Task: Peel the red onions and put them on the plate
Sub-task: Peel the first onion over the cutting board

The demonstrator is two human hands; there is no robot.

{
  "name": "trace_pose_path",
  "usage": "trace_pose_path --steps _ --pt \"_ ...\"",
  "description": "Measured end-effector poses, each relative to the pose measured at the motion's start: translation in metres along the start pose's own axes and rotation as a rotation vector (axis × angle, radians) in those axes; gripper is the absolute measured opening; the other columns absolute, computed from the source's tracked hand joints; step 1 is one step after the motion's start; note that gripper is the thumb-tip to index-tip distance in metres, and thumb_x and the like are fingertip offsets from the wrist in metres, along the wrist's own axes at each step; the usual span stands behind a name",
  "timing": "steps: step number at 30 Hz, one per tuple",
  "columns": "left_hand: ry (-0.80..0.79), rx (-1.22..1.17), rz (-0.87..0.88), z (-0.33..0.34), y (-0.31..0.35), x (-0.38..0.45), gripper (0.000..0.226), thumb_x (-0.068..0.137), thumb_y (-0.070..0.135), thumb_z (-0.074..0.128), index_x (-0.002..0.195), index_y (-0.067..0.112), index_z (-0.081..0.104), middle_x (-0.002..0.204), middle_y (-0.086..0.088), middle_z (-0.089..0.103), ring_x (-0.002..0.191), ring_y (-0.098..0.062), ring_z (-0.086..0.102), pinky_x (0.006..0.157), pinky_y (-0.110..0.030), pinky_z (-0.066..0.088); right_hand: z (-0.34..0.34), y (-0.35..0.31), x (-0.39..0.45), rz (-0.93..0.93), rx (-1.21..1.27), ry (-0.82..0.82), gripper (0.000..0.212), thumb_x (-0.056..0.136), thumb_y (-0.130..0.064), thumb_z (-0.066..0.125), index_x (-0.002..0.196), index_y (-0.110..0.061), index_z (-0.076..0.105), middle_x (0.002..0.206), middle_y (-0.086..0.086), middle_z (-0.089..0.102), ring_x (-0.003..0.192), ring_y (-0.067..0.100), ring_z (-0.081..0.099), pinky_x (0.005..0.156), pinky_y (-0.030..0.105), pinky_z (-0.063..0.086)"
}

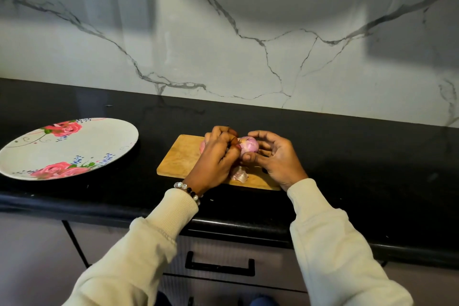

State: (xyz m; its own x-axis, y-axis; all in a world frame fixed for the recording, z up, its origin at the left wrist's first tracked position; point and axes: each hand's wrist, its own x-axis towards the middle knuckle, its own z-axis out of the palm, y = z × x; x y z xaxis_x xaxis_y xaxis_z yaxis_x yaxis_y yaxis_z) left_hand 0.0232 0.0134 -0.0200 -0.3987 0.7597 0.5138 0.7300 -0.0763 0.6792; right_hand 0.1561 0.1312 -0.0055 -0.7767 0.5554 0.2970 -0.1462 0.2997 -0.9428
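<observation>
No writing or brand shows anywhere. Both hands meet over a wooden board [182, 156] near the middle of the black table [347, 151]. The right hand [274, 158] cups a red onion [249, 146] from 3 o'clock, thumb under it and fingers curled over its far side, so that grip is grasping the onion. The left hand [218, 154] comes in from 9 o'clock with fingers bunched at the onion's near end; its grip looks pinched on the onion's skin, though the fingertips hide exactly what they hold. A pale pink shape [202, 146] peeks out behind the left hand at 9 o'clock; too much is covered to tell what it is. A scrap of peel [239, 174] lies on the board at 6 o'clock from the onion, partly under the left wrist. A beaded bracelet [188, 190] sits on that wrist above a cream sleeve [149, 243]. The flowered plate [87, 146] rests well apart at 9 o'clock, its left rim cut off by the frame. Below the table edge a drawer handle [219, 264] shows.
</observation>
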Motion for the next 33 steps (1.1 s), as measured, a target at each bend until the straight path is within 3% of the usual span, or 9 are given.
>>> trace_pose_path --steps 5,10,14,18,26,29,33 --pt "-0.003 -0.025 -0.001 0.0001 0.0022 -0.0004 0.019 0.088 0.034 0.041 0.096 0.020 0.053 0.116 0.002 0.045 0.105 -0.013 0.041 0.084 -0.012 0.032 0.0007 -0.0010 0.0001 0.016 0.018 0.021 0.046 0.075 -0.005 0.081 0.116 -0.017 0.063 0.112 0.001 0.072 0.107 0.016 0.069 0.095 0.032 0.056" --pt "0.201 -0.041 0.069 -0.0039 0.0024 -0.0031 0.014 0.094 0.020 0.059 0.107 0.016 0.063 0.109 -0.002 0.060 0.101 -0.014 0.056 0.083 -0.029 0.051 -0.0023 -0.0019 0.0014 0.005 0.056 0.080 0.051 0.066 -0.014 0.084 0.112 -0.020 0.064 0.111 0.001 0.072 0.108 0.019 0.069 0.094 0.034 0.057" --pt "0.240 0.036 0.178 -0.0060 0.0056 -0.0051 0.027 0.086 0.011 0.072 0.113 0.012 0.071 0.104 -0.003 0.067 0.089 -0.011 0.064 0.078 -0.016 0.053 -0.0027 -0.0004 0.0012 0.011 0.022 0.033 0.049 0.069 -0.007 0.084 0.111 -0.023 0.063 0.113 0.001 0.071 0.109 0.017 0.068 0.098 0.038 0.055" --pt "0.292 0.132 0.235 -0.0069 0.0037 -0.0059 0.021 0.079 0.008 0.077 0.100 0.007 0.076 0.095 -0.009 0.072 0.085 -0.015 0.066 0.079 -0.008 0.047 -0.0022 -0.0014 0.0009 0.002 -0.042 0.010 0.051 0.069 -0.005 0.084 0.110 -0.025 0.063 0.111 -0.004 0.071 0.108 0.013 0.068 0.096 0.035 0.055" --pt "0.260 0.210 0.231 -0.0057 0.0058 -0.0060 0.006 0.082 0.011 0.076 0.087 0.010 0.073 0.084 0.003 0.064 0.071 -0.003 0.054 0.067 -0.003 0.040 -0.0009 -0.0027 0.0008 -0.020 -0.060 0.020 0.055 0.060 -0.019 0.086 0.109 -0.028 0.063 0.114 -0.002 0.070 0.109 0.014 0.067 0.093 0.030 0.056" --pt "0.239 0.243 0.246 -0.0042 0.0064 -0.0054 0.008 0.086 0.018 0.069 0.087 0.010 0.068 0.085 0.003 0.060 0.070 -0.007 0.053 0.064 -0.010 0.040 -0.0015 -0.0025 0.0003 -0.047 -0.048 0.034 0.051 0.066 -0.009 0.086 0.108 -0.028 0.063 0.111 -0.002 0.070 0.106 0.013 0.068 0.087 0.025 0.056" --pt "0.156 0.283 0.197 -0.0006 0.0067 -0.0036 0.037 0.089 0.040 0.043 0.091 0.006 0.058 0.090 -0.008 0.057 0.073 -0.022 0.056 0.063 -0.038 0.048 0.0008 -0.0034 -0.0016 -0.069 -0.038 0.056 0.050 0.062 -0.023 0.084 0.107 -0.029 0.064 0.108 -0.005 0.072 0.103 0.011 0.069 0.089 0.027 0.056"
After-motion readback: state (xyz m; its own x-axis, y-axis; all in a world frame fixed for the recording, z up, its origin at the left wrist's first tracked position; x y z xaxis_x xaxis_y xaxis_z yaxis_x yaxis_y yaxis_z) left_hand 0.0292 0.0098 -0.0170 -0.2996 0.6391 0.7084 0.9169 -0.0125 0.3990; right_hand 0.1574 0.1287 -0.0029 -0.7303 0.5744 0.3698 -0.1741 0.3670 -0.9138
